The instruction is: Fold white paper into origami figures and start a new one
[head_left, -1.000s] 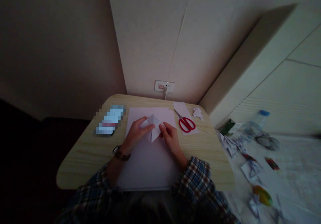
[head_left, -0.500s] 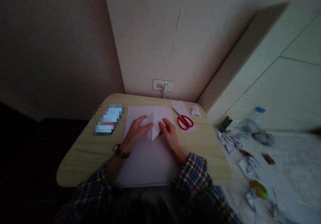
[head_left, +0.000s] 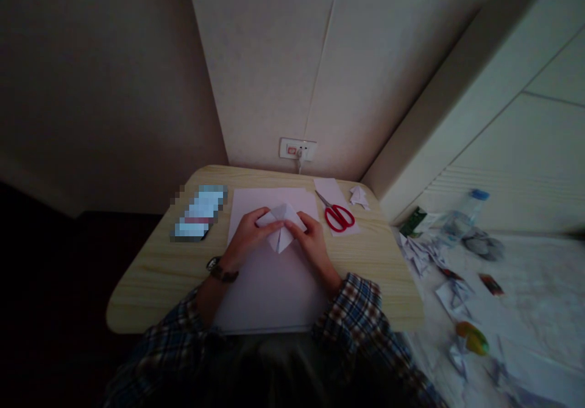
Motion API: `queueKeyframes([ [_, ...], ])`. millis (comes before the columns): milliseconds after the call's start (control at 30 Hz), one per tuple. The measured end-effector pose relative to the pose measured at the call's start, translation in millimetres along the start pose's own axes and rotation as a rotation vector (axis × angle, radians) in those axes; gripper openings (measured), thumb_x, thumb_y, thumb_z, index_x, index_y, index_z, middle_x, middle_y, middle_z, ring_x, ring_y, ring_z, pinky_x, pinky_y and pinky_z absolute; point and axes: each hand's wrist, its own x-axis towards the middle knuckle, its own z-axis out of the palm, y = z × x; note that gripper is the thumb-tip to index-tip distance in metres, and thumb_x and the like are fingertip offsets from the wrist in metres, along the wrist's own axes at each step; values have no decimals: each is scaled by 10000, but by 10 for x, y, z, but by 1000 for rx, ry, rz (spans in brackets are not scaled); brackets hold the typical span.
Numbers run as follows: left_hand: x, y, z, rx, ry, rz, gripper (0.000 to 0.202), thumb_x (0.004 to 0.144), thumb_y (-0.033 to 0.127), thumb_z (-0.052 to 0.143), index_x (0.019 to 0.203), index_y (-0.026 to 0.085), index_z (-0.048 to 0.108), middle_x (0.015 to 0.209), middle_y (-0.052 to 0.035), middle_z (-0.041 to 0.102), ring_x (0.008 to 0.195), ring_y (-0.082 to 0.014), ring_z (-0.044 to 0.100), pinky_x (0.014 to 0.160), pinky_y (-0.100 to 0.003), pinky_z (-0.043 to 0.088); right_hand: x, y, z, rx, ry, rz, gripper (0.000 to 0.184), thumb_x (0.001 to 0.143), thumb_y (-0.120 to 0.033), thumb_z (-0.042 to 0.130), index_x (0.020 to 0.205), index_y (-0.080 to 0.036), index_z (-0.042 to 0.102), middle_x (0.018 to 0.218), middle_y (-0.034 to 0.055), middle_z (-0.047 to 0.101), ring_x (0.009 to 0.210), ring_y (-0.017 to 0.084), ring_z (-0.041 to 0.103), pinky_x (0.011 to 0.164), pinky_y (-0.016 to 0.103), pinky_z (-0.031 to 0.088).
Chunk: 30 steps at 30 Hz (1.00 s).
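Observation:
A small folded white paper piece (head_left: 282, 230) lies on a stack of white sheets (head_left: 274, 280) in the middle of the light wooden table (head_left: 150, 274). My left hand (head_left: 249, 235) pinches its left side, fingers closed on the fold. My right hand (head_left: 312, 240) presses and grips its right edge. A watch sits on my left wrist. Both sleeves are plaid.
Red-handled scissors (head_left: 338, 216) rest on a paper strip right of the sheets, with a small folded paper figure (head_left: 359, 195) beyond. A blurred flat object (head_left: 200, 212) lies at the left. A wall socket (head_left: 297, 150) is behind. Paper scraps (head_left: 423, 253) and a plastic bottle (head_left: 461, 218) lie on the right surface.
My fingers have drawn closer together over the folded piece, which now looks flatter. The view shifted slightly.

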Motion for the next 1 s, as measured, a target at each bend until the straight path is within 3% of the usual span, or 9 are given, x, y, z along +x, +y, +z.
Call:
queueKeyframes([
  [233,41,-32,8,-51,-36,28,323,669,475,658,698,155,627,659,14,588,634,-145,529,574,-221,405,6,-10,-32,3,69,23,224,796,-385,563,688,-191,589,620,-11,524,587,135,450,519,235,345],
  [367,42,-14,-21,3,-22,51,318,661,468,647,577,169,577,557,27,527,579,-138,497,546,-227,382,3,-13,-42,-2,80,19,238,790,-396,562,668,-192,585,608,-21,516,587,134,448,524,235,344],
  [500,20,-11,-32,57,22,84,368,737,476,569,529,174,537,514,27,498,547,-132,474,534,-234,353,-7,-16,-28,-7,70,7,264,792,-400,561,634,-189,566,584,-31,488,577,126,437,519,231,331],
  [667,-4,-23,-9,48,61,114,387,795,452,514,532,168,534,514,22,494,546,-129,471,525,-232,347,-2,-24,-27,-5,86,17,248,793,-397,553,640,-202,557,596,-21,496,572,135,438,516,244,335],
  [867,-18,-28,40,-9,-67,76,245,687,395,663,720,153,643,638,14,600,569,-132,514,523,-221,398,-10,-28,-49,20,117,27,233,799,-405,554,659,-218,544,598,-7,500,553,144,433,491,255,343],
  [1000,-15,-15,34,-45,-9,56,252,680,400,678,690,151,641,621,10,601,574,-136,523,522,-221,405,-19,-35,-42,50,95,10,240,810,-406,541,658,-220,536,595,-19,490,548,134,451,498,245,360],
])
